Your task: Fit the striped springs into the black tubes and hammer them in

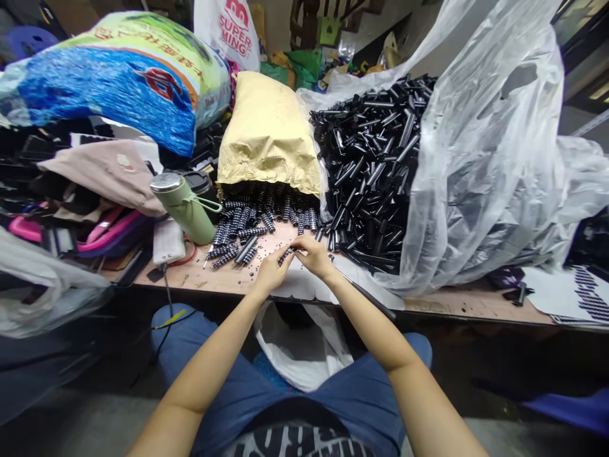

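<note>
Your two hands meet at the near edge of the wooden table [223, 279], and the small ribbed black piece [285, 256] sits right between them — pinched at its near end by the fingertips of your left hand [271, 271] and at its far end by those of your right hand [314, 255]. Both hands are closed on it in a fingertip grip, palms turned down, wrists just over the table's edge.

The piece is short, dark and banded with pale rings (finer detail is too small to make out). It matches the loose ribbed pieces [242, 238] scattered just beyond your left hand, which spill from the mouth of the tan paper sack [267, 133].

Just beyond your right hand lies the heap of smooth black tubes [375, 165], glossy and jumbled, pouring out of the clear plastic bag [480, 158] onto the table. Left of the scattered pieces a green bottle [185, 206] lies tilted — a white phone [167, 241] beside it. Behind them rests a blue printed sack [114, 76]. A white plastic bag [304, 349] hangs below the table edge, between your knees.
</note>
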The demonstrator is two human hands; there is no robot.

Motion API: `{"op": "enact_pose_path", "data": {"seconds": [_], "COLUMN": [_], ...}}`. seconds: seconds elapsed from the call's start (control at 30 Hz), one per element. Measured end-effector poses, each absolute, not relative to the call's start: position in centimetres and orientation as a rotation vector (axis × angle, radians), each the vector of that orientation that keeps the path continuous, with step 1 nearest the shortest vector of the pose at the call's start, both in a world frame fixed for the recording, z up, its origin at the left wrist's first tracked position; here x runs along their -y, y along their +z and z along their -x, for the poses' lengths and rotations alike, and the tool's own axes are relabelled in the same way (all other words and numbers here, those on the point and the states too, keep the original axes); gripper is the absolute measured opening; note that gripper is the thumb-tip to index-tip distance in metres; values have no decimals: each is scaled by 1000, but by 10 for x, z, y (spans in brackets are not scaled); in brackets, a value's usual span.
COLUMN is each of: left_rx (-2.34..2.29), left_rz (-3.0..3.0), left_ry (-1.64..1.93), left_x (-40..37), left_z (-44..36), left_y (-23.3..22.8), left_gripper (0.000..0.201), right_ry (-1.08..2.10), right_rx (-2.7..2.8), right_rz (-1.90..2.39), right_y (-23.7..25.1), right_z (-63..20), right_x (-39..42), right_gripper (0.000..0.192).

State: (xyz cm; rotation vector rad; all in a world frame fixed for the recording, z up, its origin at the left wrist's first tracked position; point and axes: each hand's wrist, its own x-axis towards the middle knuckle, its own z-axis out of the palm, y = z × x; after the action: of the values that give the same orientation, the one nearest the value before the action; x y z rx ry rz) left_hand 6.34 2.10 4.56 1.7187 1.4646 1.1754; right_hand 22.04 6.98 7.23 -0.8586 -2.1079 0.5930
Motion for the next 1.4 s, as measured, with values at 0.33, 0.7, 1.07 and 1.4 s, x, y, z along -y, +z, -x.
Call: {"op": "enact_pose_path", "data": {"seconds": [0.33,0.7,1.07,1.4], "left_rx": [-1409,-1315,-1171,-842], "left_rz": [-1776,-1479,-851,-591], "left_ry": [1163,1441,1322,1384], "left_x": [-12,-10,-34,-22], "left_z": [-84,-86,-83,-94], "left_y": [40,5,66,80], "left_gripper": [35,37,37,39], "right_ry": [259,356,707,578], "right_rx": [2196,2342,2195,2293], "right_rz": [769,1485,1041,716], "right_y": [56,56,80,95], "right_z": [-249,-245,-241,-248], "right_x": [-43,-91,-58,-43], "right_gripper": [23,22,75,120]}}
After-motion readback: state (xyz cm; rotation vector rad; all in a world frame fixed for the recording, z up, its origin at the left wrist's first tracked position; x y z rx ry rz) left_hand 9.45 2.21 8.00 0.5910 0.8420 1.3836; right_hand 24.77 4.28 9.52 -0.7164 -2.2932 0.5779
